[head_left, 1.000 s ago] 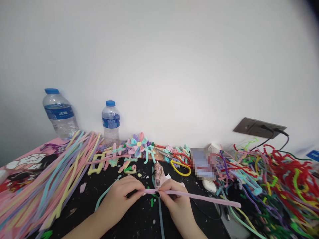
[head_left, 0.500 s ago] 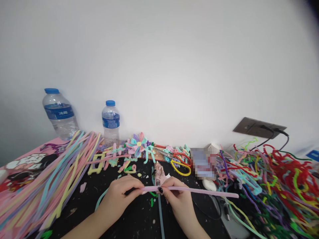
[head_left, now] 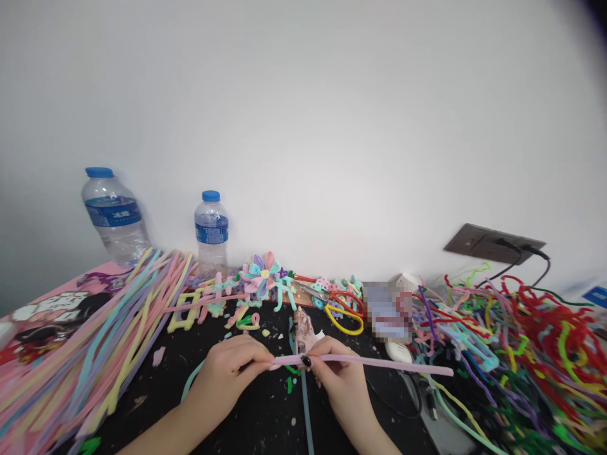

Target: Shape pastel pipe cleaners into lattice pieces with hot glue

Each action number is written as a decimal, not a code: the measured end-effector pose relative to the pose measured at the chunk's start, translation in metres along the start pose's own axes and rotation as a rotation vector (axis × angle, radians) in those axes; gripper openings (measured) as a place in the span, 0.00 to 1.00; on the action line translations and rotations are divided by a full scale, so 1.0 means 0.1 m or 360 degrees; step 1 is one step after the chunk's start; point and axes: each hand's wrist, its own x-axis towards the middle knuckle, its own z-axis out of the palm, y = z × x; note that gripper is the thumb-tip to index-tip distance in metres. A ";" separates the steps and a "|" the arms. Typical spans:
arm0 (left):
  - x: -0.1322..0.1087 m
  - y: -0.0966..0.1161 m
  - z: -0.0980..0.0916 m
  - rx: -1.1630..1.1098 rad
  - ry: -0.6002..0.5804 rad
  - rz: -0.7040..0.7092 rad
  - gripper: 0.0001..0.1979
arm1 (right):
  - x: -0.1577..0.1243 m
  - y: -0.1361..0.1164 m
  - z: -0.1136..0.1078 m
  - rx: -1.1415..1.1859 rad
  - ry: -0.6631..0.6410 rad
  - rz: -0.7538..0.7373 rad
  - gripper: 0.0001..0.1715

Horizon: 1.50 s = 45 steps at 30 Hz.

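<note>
A long pink pipe cleaner (head_left: pixel 379 364) runs level across the middle of the black table top (head_left: pixel 156 385), its free end reaching right towards the tangled pile. My left hand (head_left: pixel 227 373) pinches its left end between thumb and fingers. My right hand (head_left: pixel 336 376), with dark nails, pinches the same pipe cleaner just to the right, the two pinches almost touching. Right behind my hands lies a pink glue gun (head_left: pixel 302 328). A pale blue pipe cleaner (head_left: pixel 306 417) lies under my hands, pointing towards me.
Bundled straight pastel pipe cleaners (head_left: pixel 95 341) lie at left over a pink printed sheet (head_left: pixel 42 309). Two water bottles (head_left: pixel 114 218) (head_left: pixel 211 230) stand by the wall. Finished pipe-cleaner flowers (head_left: pixel 260 278), scissors (head_left: pixel 315 292), a white mouse (head_left: pixel 398 352) and a tangled multicoloured pile (head_left: pixel 512 341) fill the back and right.
Both hands lifted the pink pipe cleaner slightly and its right end rose a little; the grip stays the same. Over the last half second almost nothing moved.
</note>
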 end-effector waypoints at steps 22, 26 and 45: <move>0.01 0.09 0.00 -0.0196 -0.0043 -0.0130 0.06 | 0.00 -0.05 0.03 0.0216 -0.0008 0.0013 0.04; 0.02 0.10 -0.01 -0.0231 -0.0050 -0.0124 0.07 | 0.00 -0.07 0.03 0.0226 -0.0036 0.0003 0.03; 0.00 0.18 0.03 -0.0341 -0.0325 -0.0093 0.10 | -0.07 -0.09 0.11 0.0037 -0.0269 -0.0164 0.02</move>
